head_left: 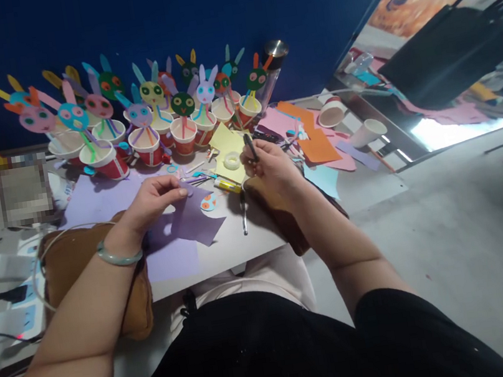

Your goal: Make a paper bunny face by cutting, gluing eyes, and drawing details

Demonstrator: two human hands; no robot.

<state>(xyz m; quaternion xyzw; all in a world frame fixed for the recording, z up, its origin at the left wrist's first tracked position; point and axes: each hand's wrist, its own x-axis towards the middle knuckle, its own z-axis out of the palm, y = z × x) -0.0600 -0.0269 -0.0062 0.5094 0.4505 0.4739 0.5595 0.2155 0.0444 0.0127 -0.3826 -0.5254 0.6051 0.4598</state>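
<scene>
My left hand (158,196), with a jade-coloured bangle at the wrist, is closed in a pinch at the upper edge of a purple paper sheet (194,219) with a notched outline. My right hand (270,160) is closed around a slim dark tool (251,149), held upright; its exact kind is unclear. Between the hands lie a small light-blue oval with orange spots (208,203), a yellow tube (228,185) and a pen (244,213). A roll of tape (232,161) rests on yellow paper (225,139) just beyond.
Red-and-white paper cups (147,147) with colourful paper rabbit heads line the blue wall. A clear bottle (270,75) stands behind them. Orange paper (318,144) and other scraps lie at right. Brown cushions (87,263) sit under my forearms, and a power strip (26,297) at left.
</scene>
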